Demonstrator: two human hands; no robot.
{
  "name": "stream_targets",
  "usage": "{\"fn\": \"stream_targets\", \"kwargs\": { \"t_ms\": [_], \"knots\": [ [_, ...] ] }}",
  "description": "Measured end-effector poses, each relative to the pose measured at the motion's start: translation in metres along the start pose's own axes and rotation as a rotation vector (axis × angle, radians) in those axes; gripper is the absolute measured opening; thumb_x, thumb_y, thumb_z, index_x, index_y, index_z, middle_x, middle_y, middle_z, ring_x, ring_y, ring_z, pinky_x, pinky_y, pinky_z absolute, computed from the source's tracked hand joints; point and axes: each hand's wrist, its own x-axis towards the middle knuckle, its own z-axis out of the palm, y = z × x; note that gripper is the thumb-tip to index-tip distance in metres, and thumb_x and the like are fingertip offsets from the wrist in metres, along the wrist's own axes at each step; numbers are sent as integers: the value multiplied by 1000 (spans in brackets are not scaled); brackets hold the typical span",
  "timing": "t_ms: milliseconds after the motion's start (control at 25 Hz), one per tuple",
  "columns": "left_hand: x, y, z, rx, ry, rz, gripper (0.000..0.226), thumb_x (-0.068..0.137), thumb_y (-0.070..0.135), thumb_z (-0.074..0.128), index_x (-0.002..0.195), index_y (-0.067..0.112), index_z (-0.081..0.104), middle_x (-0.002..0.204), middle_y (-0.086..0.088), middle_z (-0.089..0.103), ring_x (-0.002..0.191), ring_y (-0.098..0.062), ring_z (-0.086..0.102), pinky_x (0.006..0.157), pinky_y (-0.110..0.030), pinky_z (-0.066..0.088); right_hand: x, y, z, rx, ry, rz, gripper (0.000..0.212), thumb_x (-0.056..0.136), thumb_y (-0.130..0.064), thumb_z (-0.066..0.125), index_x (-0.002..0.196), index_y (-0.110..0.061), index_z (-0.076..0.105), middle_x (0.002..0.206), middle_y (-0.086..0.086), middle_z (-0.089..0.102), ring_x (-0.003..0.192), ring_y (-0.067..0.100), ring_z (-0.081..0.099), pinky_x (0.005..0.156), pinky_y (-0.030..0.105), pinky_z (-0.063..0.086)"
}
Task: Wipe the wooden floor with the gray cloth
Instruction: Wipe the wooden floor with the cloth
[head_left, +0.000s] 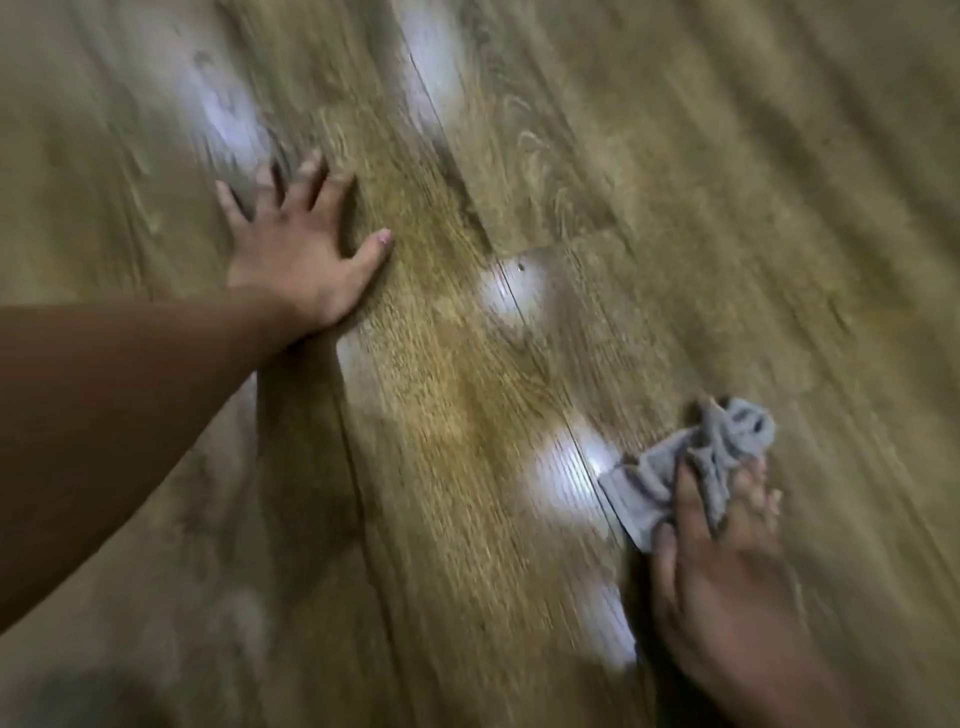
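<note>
Two bare hands rest on the brown wood-grain plank floor, well apart from each other. The left hand lies flat with its fingers spread, palm pressed to the boards and holding nothing. The right hand, low at the right, has its fingers clamped on the crumpled gray cloth, which sits on the floor beside a pale glare patch along a plank seam. The whole view is blurred

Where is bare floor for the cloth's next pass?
Bare planks run between the left hand and the gray cloth under the right hand; a small dark speck lies there. Upper right is open too.
</note>
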Motion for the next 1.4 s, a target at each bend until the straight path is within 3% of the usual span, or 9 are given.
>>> {"fn": "stream_targets", "kwargs": {
  "t_ms": [80,200,360,480,640,840,1040,1240,1400],
  "knots": [
    [-2,1,-1,-2,13,-20,81,86,81,17,152,34,23,167,1,17,154,-36,4,117,-69,-1,51,-32,-18,12,-39,8,69,93,-37,13,153,-3,16,153,41,9,146,50,-1,121,54,0],
    [-5,7,-6,-19,-25,-21,82,87,80,13,155,34,21,167,2,13,154,-35,-1,117,-68,-3,107,-76,-32,7,82,28,66,99,-33,25,156,-9,0,155,38,-4,147,46,-12,121,50,-7],
    [-6,7,-13,-5,-73,-22,83,89,77,12,158,31,17,168,1,6,154,-37,-4,116,-70,0,179,-131,-63,3,51,72,68,99,-33,29,155,-7,3,154,40,-5,145,50,-13,120,54,-5],
    [-7,11,-19,-4,-115,15,81,90,74,23,156,27,27,167,-4,17,153,-43,4,114,-73,6,254,-174,-95,15,3,45,68,99,-37,25,155,-8,-2,154,38,-9,145,50,-16,120,55,-8],
    [-7,11,-24,-82,-49,35,78,86,67,43,149,21,47,162,-9,31,149,-47,17,112,-76,11,399,-255,-145,-7,68,-61,67,99,-40,26,156,-12,3,157,34,-9,145,48,-14,118,58,-7],
    [-4,8,-9,-70,54,31,77,86,66,43,147,19,47,161,-11,32,149,-48,18,112,-75,9,534,-324,-181,-25,198,-101,69,97,-49,24,157,-19,8,159,28,-8,146,47,-11,118,58,-4],
    [-6,10,-18,-31,-18,14,77,87,68,39,150,24,43,162,-6,32,150,-44,17,113,-75,13,473,-269,-178,-20,188,-316,64,98,-43,18,156,-17,9,161,25,4,149,40,-5,115,67,0],
    [-6,11,-23,1,-109,9,78,90,70,31,153,25,38,165,-6,24,152,-43,12,114,-74,12,209,-91,-66,-110,208,-300,66,100,-51,11,151,-18,34,161,17,18,150,34,13,111,58,26],
    [-6,10,-22,-19,-93,26,78,89,68,35,152,21,39,163,-10,27,150,-47,14,113,-76,12,197,-76,-72,-164,76,-305,77,97,-58,2,148,-15,39,159,19,25,146,37,21,106,60,33]
  ]
}}
